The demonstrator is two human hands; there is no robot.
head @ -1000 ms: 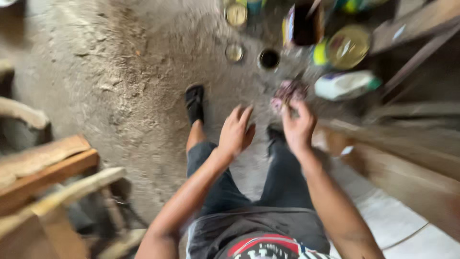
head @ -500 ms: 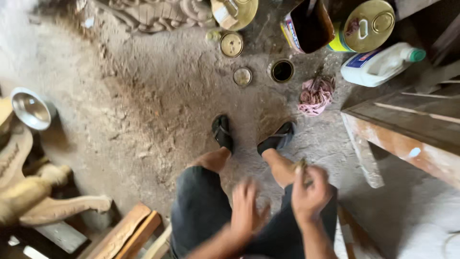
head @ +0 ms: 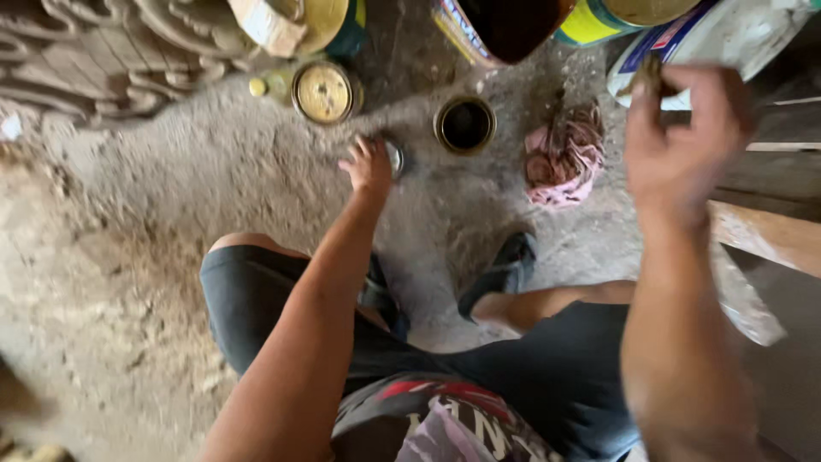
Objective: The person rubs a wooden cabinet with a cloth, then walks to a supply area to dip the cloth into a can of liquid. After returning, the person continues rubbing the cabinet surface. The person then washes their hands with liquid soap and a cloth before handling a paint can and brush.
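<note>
I am squatting on a dusty floor. My left hand (head: pixel 369 167) reaches forward and down, fingers spread, its tips on a small round metal lid (head: pixel 395 158) lying on the ground. My right hand (head: pixel 684 137) is raised at the right, fingers pinched on a small brown stick (head: pixel 650 75); what kind of tool it is I cannot tell. A small open tin (head: pixel 465 124) with dark contents stands just right of the lid. A pink stained rag (head: pixel 564 156) lies beside that tin.
A closed tin with a yellow lid (head: pixel 325 92) stands left of my hand. Larger paint cans (head: pixel 505 26) and a white plastic jug (head: pixel 718 34) line the top. Carved wood (head: pixel 120 43) lies top left, wooden planks (head: pixel 770 231) at right. My sandalled feet (head: pixel 505 269) are below.
The view has dropped closer to the tins. My left hand has stretched out from my lap to the small lid. My right hand has risen to the right with the stick.
</note>
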